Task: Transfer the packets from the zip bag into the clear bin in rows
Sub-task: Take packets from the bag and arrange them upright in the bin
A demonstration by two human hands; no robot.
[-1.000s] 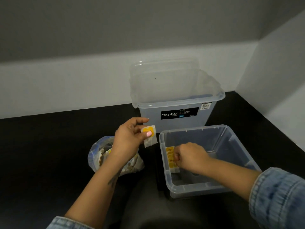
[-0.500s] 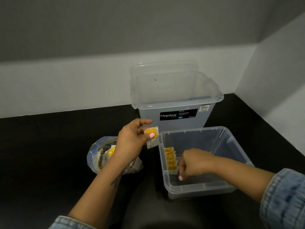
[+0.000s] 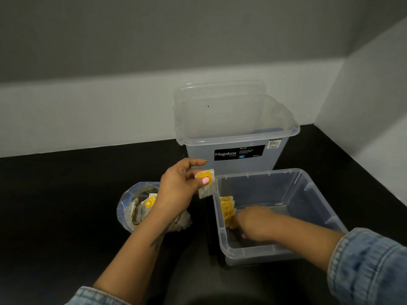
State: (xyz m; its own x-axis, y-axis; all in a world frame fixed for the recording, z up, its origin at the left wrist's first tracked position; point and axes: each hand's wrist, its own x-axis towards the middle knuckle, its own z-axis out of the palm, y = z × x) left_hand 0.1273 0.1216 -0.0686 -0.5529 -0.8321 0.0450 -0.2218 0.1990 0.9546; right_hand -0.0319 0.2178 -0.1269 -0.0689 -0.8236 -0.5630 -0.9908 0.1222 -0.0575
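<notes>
1. Since a second ago my right hand [image 3: 253, 222] has come off the middle of the row and slid toward the near-left corner of the clear bin [image 3: 308, 179]. It now sits low on the floor, at the near end of the row of packets [image 3: 227, 209].
2. That uncovers the row: yellow-and-white packets standing overlapped along the bin's left wall, running far to near. I judge the last one is seated, so the next slot is at the near end.
3. My left hand [image 3: 178, 186] has barely moved. It hovers just left of the bin's far-left corner, above the rim, with the next packet [image 3: 206, 183].
4. Left hand state: thumb and fingers pinched on that packet, index finger extended, packet hanging upright outside the bin.
5. Right hand state: fingers curled downward, tips touching or just beside the nearest packet. It is motion-blurred, so I cannot tell whether it grips anything.
6. The zip bag [image 3: 137, 203] lies open on the black table [image 3: 55, 205] to the left, partly behind my left forearm, more packets inside.
7. Progress: early, one partial row, most of the bin floor bare.
8. The tall Megabox bin [image 3: 237, 137] at the far side is not involved.
</notes>
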